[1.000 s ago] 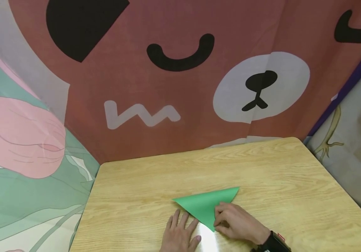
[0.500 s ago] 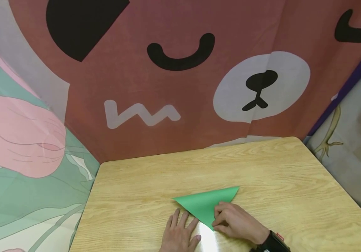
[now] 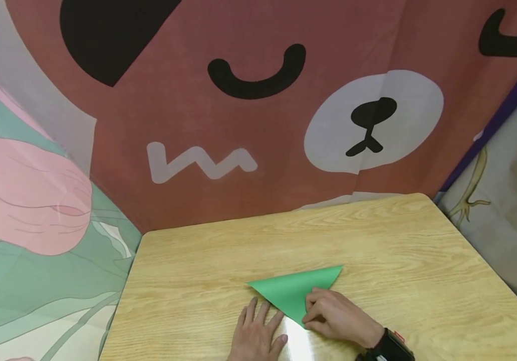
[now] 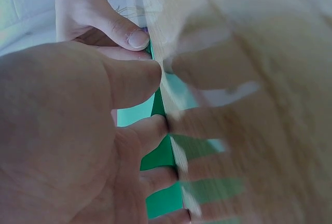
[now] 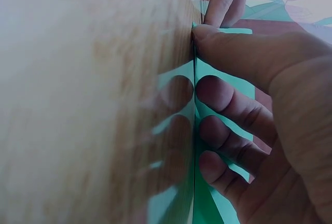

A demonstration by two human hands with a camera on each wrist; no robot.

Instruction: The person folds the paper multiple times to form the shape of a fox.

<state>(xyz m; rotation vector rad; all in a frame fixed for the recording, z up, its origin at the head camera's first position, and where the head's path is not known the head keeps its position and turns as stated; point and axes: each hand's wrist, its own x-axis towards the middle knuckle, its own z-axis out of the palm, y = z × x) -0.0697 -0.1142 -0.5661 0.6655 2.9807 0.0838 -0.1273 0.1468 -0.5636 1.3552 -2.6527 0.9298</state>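
Note:
A green sheet of paper (image 3: 285,291), doubled over into a triangle, lies with its long rounded fold on the far side and one corner pointing toward the person. My left hand (image 3: 256,333) rests on the tabletop, fingers straight and spread, fingertips right at the paper's left edge. At the near corner, my right hand (image 3: 337,316) has its fingers curled, with thumb and forefinger pinching the paper. The right wrist view shows that thumb (image 5: 228,47) on the corner and the other fingertips bent down over the green paper.
The wood-grain table (image 3: 186,260) has a glossy, reflective top. Behind it hangs a brown bear-print cloth (image 3: 240,200), with a flower-print cloth (image 3: 28,200) at the left and a pale one (image 3: 515,200) at the right. A black watch (image 3: 389,346) circles the right wrist.
My right thumb and forefinger have slid slightly left at the paper's near corner. The left hand and the folded sheet keep their places; the head view has shifted a little.

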